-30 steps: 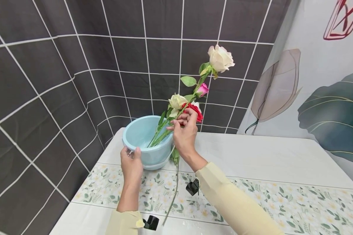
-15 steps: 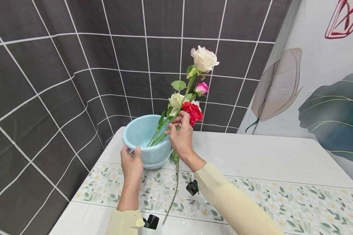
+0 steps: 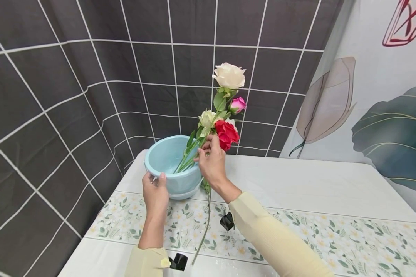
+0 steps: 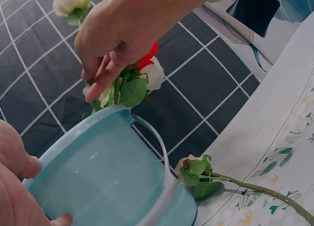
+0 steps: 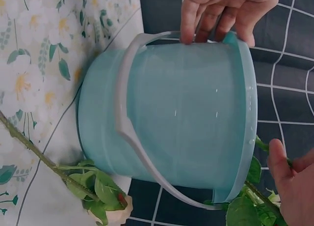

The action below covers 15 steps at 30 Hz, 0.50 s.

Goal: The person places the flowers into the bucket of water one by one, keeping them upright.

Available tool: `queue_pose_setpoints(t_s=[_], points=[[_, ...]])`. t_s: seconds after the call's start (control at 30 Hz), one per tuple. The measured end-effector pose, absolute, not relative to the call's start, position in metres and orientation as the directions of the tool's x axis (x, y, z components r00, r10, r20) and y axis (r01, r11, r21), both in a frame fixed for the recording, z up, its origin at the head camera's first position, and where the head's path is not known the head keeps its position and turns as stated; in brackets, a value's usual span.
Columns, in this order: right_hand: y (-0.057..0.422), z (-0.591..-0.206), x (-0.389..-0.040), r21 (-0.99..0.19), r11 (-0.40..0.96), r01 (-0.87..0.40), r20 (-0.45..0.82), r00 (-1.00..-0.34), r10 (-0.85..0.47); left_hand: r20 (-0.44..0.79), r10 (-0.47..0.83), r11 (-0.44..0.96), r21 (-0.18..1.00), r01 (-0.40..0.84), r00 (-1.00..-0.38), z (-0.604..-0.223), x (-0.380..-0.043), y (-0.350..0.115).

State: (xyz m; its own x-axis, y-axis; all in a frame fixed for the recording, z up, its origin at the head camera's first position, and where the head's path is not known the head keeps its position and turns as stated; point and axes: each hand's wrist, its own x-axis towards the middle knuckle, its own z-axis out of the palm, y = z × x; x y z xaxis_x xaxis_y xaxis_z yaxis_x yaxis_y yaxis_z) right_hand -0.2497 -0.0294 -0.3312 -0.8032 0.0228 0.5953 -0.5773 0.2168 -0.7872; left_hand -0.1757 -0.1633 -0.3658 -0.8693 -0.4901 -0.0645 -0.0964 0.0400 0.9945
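Note:
My left hand point(image 3: 155, 194) grips the near-left rim of a light blue bucket point(image 3: 182, 186), thumb on the outside. Over the bucket's right rim, my right hand point(image 3: 213, 163) pinches the green stem of a tall white rose point(image 3: 230, 75), whose bloom stands highest. Beside it, a red rose point(image 3: 227, 134), a pink rosebud point(image 3: 238, 104) and a cream rose point(image 3: 207, 118) lean rightward out of the bucket. Their stems run down into it. In the right wrist view, the bucket's pale handle point(image 5: 128, 98) hangs down along its side.
Another rose lies on the table to the right of the bucket, its stem point(image 3: 204, 231) pointing toward me and its leaves point(image 4: 198, 174) by the bucket's base. A white cloth with a floral band point(image 3: 298, 231) covers the table. Behind hangs a dark grid-patterned curtain point(image 3: 124, 69).
The tall white rose has swung left and become more upright as my right hand shifted slightly left and down. The red bloom is now more exposed. My left hand and the bucket stay put.

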Motion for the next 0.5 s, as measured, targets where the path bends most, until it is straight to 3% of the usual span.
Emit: queue_pose_setpoints(t_s=[0.5], points=[[-0.0289,-0.3351,-0.2495,-0.78,0.287,-0.557,0.562,-0.824,-0.071,-0.069,-0.497,0.042,0.994,-0.103,-0.865,-0.3657,-0.1758,-0.1636]])
